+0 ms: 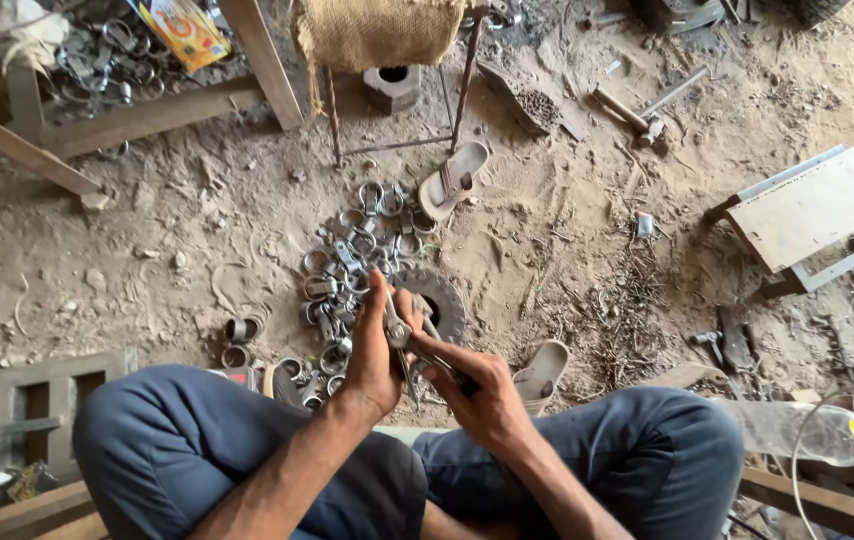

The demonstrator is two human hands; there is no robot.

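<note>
Knees: both legs in blue trousers (177, 440) fill the lower edge of the view, spread apart, with the two forearms rising between them
Left hand: left hand (372, 350) is closed around a small metal clamp (397, 330), thumb and fingers wrapped on it, held above the ground between the knees
Right hand: right hand (487, 395) is clamped on the handles of a pair of pliers (437, 362), whose nose meets the clamp
Pile: heap of metal rings (357, 250) lies on the dirt floor (197, 220) just beyond the hands, spreading toward the middle of the floor
Round block: dark disc with a centre hole (442, 300) sits on the dirt just behind the hands, touching the heap
Sandals: one pale sandal (452, 180) lies beyond the heap, another (542, 375) beside the right knee
Far edge: stool draped in burlap (377, 35) stands at the top
Right edge: flat wooden board (817, 205) lies well apart from the hands
</note>
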